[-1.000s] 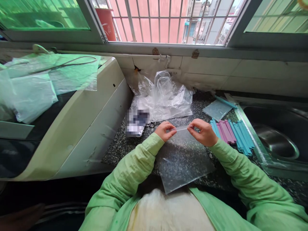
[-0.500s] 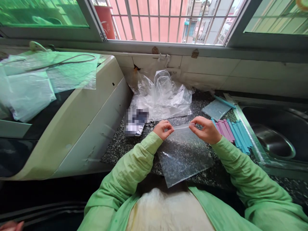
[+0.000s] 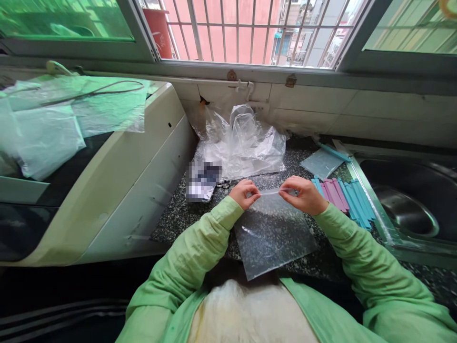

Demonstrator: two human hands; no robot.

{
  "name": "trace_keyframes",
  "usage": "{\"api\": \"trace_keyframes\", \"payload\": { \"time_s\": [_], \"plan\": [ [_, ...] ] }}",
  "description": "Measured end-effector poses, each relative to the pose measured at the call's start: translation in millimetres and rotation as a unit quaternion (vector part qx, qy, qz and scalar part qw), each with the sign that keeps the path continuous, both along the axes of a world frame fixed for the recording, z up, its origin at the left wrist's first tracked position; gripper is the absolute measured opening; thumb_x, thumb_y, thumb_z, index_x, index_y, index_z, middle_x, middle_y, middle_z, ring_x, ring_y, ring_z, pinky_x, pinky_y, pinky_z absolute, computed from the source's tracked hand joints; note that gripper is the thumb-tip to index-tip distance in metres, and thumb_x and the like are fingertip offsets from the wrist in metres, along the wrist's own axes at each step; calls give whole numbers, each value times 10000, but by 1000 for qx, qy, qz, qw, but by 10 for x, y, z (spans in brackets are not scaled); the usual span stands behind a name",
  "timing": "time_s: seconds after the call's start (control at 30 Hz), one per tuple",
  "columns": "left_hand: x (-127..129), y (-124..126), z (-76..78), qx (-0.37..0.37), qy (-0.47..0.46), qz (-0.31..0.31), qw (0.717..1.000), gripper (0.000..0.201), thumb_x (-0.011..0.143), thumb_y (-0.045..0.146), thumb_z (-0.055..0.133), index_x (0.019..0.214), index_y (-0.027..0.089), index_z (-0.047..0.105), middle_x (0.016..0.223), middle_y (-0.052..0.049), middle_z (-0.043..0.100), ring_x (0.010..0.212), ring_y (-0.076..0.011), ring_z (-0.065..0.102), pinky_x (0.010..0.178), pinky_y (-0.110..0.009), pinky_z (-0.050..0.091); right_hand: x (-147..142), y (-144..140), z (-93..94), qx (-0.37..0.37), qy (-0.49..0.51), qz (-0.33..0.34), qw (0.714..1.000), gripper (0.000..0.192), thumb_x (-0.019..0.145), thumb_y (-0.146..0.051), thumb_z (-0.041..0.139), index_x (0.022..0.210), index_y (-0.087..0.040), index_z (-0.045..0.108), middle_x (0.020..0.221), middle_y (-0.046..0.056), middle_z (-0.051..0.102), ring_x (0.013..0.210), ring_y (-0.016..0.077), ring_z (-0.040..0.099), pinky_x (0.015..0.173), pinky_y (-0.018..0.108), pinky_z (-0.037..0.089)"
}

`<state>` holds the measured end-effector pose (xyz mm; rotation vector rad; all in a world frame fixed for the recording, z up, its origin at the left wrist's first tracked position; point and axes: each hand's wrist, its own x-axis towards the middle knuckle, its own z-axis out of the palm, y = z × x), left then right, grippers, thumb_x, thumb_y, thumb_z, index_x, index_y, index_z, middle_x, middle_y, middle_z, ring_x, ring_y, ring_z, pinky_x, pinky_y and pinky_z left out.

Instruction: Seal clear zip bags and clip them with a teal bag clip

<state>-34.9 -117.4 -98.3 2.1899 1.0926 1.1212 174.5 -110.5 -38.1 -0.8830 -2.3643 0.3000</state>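
Observation:
A clear plastic bag [image 3: 274, 233] hangs between my hands, its far edge pulled straight and its lower part spread toward me over the counter's front edge. My left hand [image 3: 244, 194] pinches that edge on the left, thumb against fingers. On the right, my right hand [image 3: 303, 194] grips the same edge between thumb and fingers. Right of my right hand lies a row of pink and blue sealing clips [image 3: 344, 200]. A small clear bag with a blue clip [image 3: 324, 161] along its edge rests behind them.
Crumpled clear plastic bags [image 3: 243, 143] are heaped at the back of the speckled counter [image 3: 171, 214]. A phone with a blurred screen [image 3: 203, 182] lies to the left. The washing machine [image 3: 135, 186] stands at far left, the metal sink [image 3: 407, 209] at right.
My hands have drawn slightly closer together along the bag's edge, my right hand shifting a little left. A bit of another hand at the lower left is gone from view.

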Motion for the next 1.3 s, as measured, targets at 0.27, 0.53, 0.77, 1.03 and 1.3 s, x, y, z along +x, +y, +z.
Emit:
{"api": "trace_keyframes", "payload": {
  "time_s": [0.27,0.53,0.77,1.03,1.3],
  "plan": [
    [0,0,3,-3,11,3,1000,129,722,233,568,624,156,600,636,-21,537,661,-134,476,663,-273,415,-4,-5,11,10,-2,4,1000,144,747,-206,524,606,-182,548,587,25,580,598,138,501,583,270,409],
    [4,-12,13,-9,22,6,1000,118,721,231,574,633,159,609,648,-23,538,674,-138,474,666,-278,409,26,5,65,-1,-46,7,999,90,730,-268,559,702,-184,577,672,36,618,657,156,534,618,286,424],
    [21,-27,22,6,31,-3,1000,140,734,247,558,638,159,609,650,-28,539,666,-138,472,667,-278,407,-28,-5,51,11,-79,16,997,116,731,-259,556,648,-182,578,639,33,619,635,150,515,615,283,411],
    [32,-27,9,11,33,-2,999,140,734,258,560,648,162,616,651,-30,550,667,-140,477,674,-284,411,-53,-5,16,20,-70,24,997,129,723,-185,516,598,-185,547,606,24,593,616,140,493,612,278,405],
    [19,-24,13,-1,18,6,1000,120,717,267,586,670,168,633,650,-25,546,664,-139,479,669,-285,412,-33,10,26,27,-62,14,998,127,724,-179,512,603,-191,547,610,20,592,626,145,498,615,284,403]
  ]
}}
